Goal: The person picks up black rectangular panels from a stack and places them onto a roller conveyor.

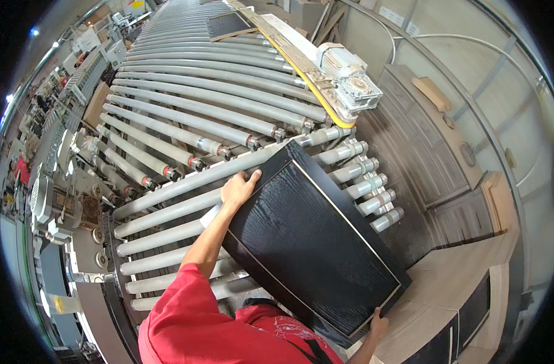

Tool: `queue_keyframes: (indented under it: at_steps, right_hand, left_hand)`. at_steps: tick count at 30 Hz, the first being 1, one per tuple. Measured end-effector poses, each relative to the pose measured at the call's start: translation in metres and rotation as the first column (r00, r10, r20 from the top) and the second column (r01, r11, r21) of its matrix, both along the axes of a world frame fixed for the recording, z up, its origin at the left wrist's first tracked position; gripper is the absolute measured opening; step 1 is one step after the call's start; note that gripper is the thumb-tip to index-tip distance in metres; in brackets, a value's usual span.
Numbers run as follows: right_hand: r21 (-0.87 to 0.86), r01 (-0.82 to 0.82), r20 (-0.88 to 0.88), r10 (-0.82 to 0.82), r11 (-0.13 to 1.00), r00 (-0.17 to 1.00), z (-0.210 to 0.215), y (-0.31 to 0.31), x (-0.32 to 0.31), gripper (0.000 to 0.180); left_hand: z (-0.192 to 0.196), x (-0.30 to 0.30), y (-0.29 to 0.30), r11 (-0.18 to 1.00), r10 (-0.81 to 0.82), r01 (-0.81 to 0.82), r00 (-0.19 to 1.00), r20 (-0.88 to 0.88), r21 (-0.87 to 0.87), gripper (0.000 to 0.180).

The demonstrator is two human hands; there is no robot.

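Observation:
A large black wood-grain panel (313, 236) with a thin pale border line lies tilted across the near end of a grey roller conveyor (186, 130). My left hand (239, 187) grips the panel's far left edge, fingers curled over it. My right hand (378, 324) holds the panel's near right corner by the lower edge of the view. The panel's far corner rests on the rollers; its near end is lifted toward my red shirt.
A grey electric motor (350, 76) sits at the conveyor's right side beside a yellow-edged rail. Another dark panel (227, 25) lies far up the rollers. Stacked dark and pale door panels (435, 158) fill the right. Machinery stands at left.

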State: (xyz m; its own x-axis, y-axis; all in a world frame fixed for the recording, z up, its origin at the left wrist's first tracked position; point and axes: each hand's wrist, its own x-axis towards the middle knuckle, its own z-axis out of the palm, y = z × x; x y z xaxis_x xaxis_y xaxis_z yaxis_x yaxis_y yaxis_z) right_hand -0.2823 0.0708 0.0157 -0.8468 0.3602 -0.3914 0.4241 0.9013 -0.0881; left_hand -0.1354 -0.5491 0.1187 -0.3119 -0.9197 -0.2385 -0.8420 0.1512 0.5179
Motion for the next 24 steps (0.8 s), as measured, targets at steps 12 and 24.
queue_keyframes:
  at_steps: [12,24]
  right_hand:
    - [0.03,-0.193,-0.061,0.194,0.981,0.979,0.034,-0.023,0.019,0.089]
    - [-0.868,-0.177,-0.115,0.159,0.465,0.98,0.066,-0.086,0.037,0.042]
  left_hand:
    - [0.018,-0.076,0.041,0.735,-0.403,0.048,0.834,-0.378,-0.677,0.028]
    - [0.015,0.008,0.353,0.751,-0.619,0.519,0.336,-0.711,-0.408,0.014]
